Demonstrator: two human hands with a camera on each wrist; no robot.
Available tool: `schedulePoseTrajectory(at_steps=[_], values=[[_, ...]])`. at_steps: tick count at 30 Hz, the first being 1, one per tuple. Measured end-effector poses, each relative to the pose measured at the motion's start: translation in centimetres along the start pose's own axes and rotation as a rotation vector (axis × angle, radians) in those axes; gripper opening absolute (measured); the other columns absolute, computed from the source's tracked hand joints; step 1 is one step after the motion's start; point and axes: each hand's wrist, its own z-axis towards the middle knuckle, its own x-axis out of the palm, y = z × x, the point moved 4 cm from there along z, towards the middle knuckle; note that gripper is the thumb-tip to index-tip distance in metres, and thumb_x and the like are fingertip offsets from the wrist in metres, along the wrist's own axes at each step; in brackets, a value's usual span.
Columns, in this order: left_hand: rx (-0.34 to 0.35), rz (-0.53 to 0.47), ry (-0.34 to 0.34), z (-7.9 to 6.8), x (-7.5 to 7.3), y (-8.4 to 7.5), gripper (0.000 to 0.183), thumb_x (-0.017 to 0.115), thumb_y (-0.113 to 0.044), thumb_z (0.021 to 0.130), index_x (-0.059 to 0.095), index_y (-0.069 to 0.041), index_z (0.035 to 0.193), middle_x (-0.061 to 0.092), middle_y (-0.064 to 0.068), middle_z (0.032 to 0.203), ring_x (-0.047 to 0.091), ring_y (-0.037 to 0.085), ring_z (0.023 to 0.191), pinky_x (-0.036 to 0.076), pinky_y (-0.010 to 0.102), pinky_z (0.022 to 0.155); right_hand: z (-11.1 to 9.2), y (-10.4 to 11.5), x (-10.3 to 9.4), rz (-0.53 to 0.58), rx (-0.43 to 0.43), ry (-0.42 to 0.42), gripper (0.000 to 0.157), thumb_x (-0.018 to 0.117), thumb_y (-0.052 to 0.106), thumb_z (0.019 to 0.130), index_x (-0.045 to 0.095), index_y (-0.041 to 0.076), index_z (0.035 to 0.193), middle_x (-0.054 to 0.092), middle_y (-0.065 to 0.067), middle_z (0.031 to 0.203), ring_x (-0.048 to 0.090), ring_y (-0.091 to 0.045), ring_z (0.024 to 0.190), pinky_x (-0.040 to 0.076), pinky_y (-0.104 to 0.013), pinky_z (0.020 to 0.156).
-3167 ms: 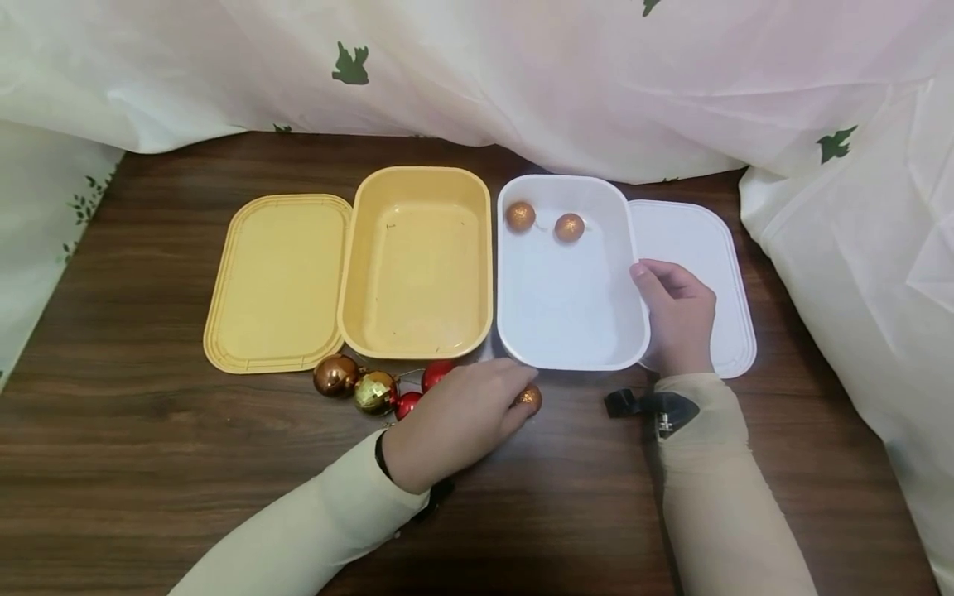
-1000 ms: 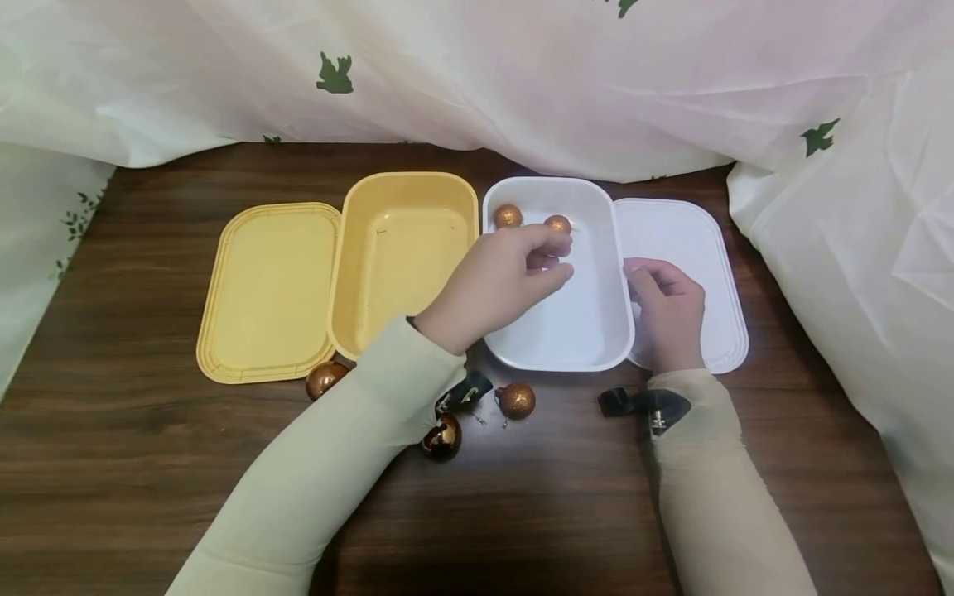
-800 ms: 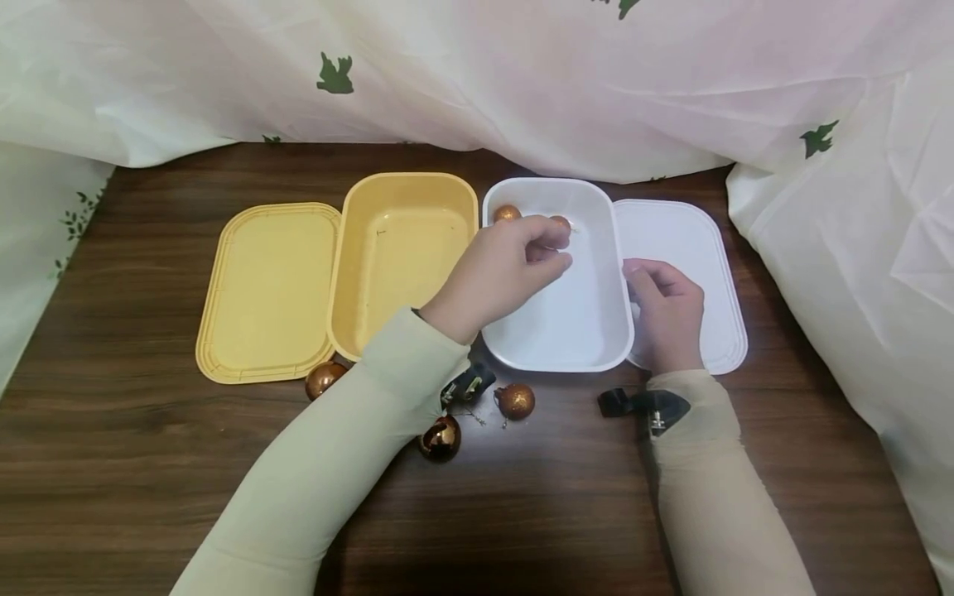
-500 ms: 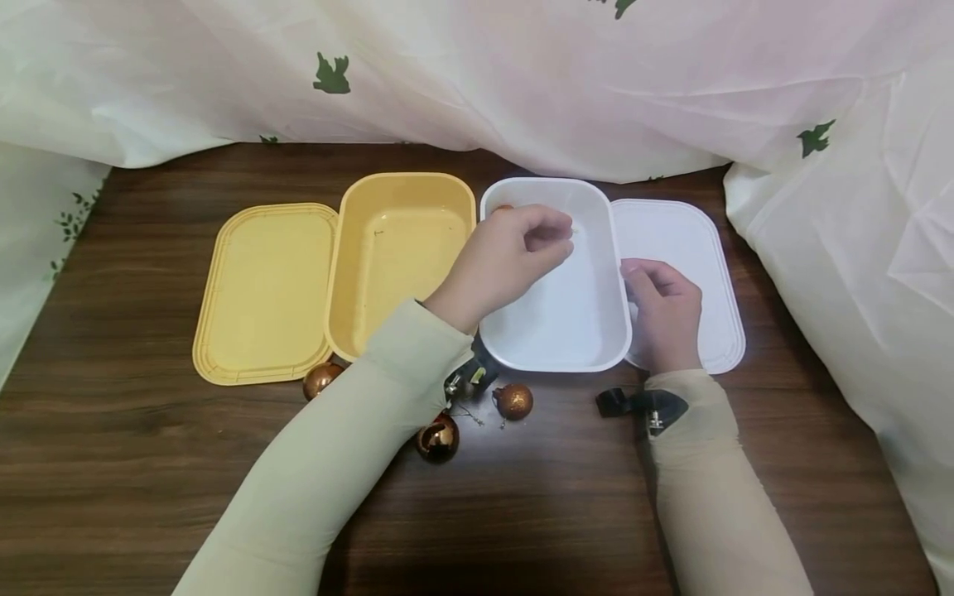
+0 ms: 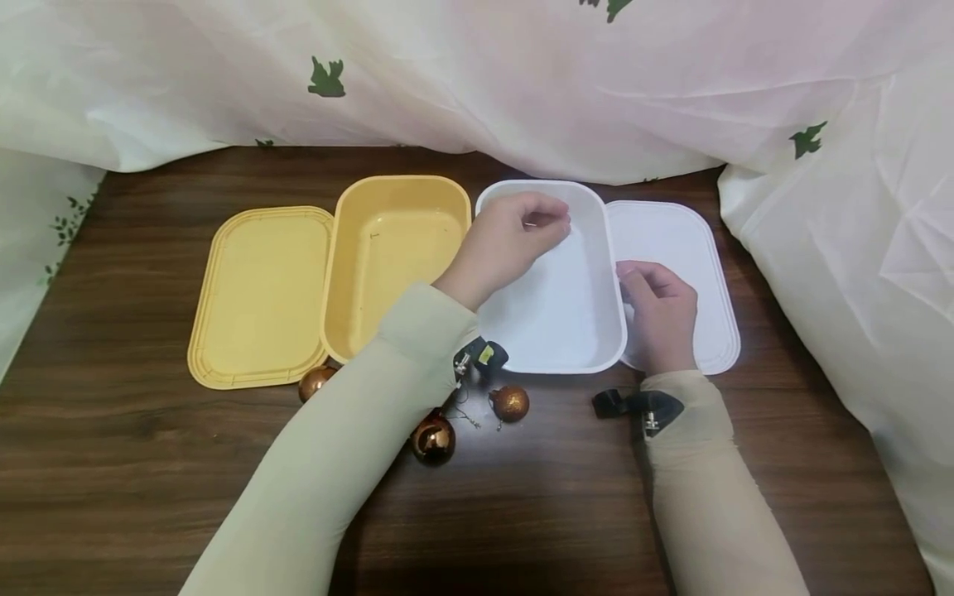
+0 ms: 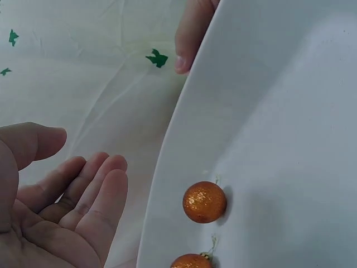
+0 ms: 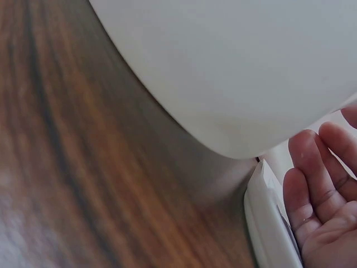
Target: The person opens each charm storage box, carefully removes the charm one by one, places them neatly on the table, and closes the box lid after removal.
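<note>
My left hand (image 5: 514, 232) hovers over the back left of the white box (image 5: 555, 348). In the left wrist view its thumb and fingers stand apart with nothing between them. Two orange glitter baubles (image 6: 204, 202) lie inside the box there; in the head view this hand hides them. My right hand (image 5: 663, 310) rests at the box's right rim, over the white lid (image 5: 708, 290). Its loosely bent fingers are on the outer side of the wall in the right wrist view. A third glitter bauble (image 5: 510, 403) lies on the table before the box.
Left of the white box stands a yellow box (image 5: 395, 273), with a yellow lid (image 5: 261, 298) beside it. Shiny brown baubles (image 5: 434, 439) lie near the left sleeve (image 5: 358, 422), which covers part of the table. A white curtain (image 5: 447, 74) borders the back and sides.
My left hand has left the baubles on the table and moved over the white box, then farther toward its back. My right hand stays at the rim. The view has shifted slightly.
</note>
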Motion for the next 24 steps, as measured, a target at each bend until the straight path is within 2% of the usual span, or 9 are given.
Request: schedulePoseTrajectory(at_steps=[5,8,12,16,24], values=[[-0.045,-0.006,-0.02,0.8,0.1,0.8,0.03,0.065,-0.018,0.098,0.069,-0.003,0.124,0.071,0.005,0.116,0.064,0.014,0.108,0.051,0.018,0.087,0.0,0.0,0.0,-0.003,-0.023,0.003,0.031,0.059,0.036,0.1,0.076,0.012,0.11,0.073,-0.001,0.109,0.067,-0.017,0.101,0.051,-0.031,0.09],[-0.098,-0.008,-0.028,1.3,0.2,1.3,0.029,0.064,-0.02,0.098,0.069,-0.006,0.124,0.073,0.003,0.111,0.065,0.011,0.104,0.05,0.019,0.087,0.0,0.0,0.0,0.004,-0.028,0.005,0.03,0.06,0.035,0.1,0.076,0.012,0.11,0.073,-0.002,0.108,0.067,-0.017,0.101,0.051,-0.031,0.09],[-0.158,0.037,-0.045,2.2,0.1,1.6,0.029,0.064,-0.024,0.099,0.069,-0.01,0.123,0.073,-0.001,0.108,0.064,0.007,0.102,0.048,0.019,0.089,0.0,0.0,0.0,-0.001,-0.026,0.009,0.03,0.059,0.035,0.1,0.076,0.012,0.11,0.073,-0.001,0.108,0.067,-0.017,0.102,0.051,-0.031,0.09],[-0.179,0.093,-0.05,2.9,0.2,1.7,0.028,0.064,-0.025,0.099,0.069,-0.013,0.124,0.07,-0.002,0.115,0.061,0.008,0.109,0.047,0.019,0.093,0.0,0.0,0.0,-0.005,-0.022,0.008,0.03,0.059,0.035,0.1,0.076,0.012,0.11,0.073,-0.001,0.109,0.067,-0.017,0.102,0.051,-0.032,0.09],[-0.225,0.123,-0.054,3.7,0.5,2.1,0.03,0.063,-0.027,0.1,0.068,-0.015,0.127,0.069,-0.003,0.117,0.06,0.008,0.11,0.047,0.018,0.093,0.0,0.0,0.1,0.017,-0.02,-0.002,0.028,0.061,0.032,0.099,0.076,0.011,0.108,0.074,-0.002,0.107,0.067,-0.019,0.1,0.051,-0.031,0.088]])
